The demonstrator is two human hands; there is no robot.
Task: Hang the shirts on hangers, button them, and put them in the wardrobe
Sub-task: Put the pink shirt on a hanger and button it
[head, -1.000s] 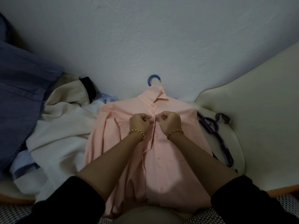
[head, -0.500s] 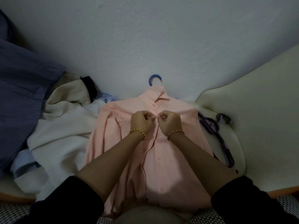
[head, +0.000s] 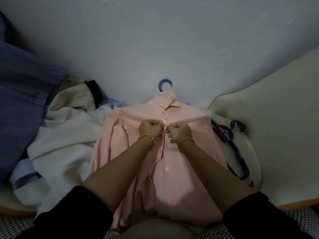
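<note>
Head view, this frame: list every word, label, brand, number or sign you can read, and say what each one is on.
None: no readable text appears anywhere in the frame.
Pink shirt: plain fabric and buttons, no visible label.
Blue hanger hook and purple hangers: no markings can be made out.
Cream garment and striped blue shirt: no tags or print show.

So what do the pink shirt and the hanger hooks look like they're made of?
The pink shirt looks like thin woven cloth, matte, creasing softly along its front edge. The blue hanger hook and the purple hangers look like moulded plastic: smooth, with a faint sheen.
</note>
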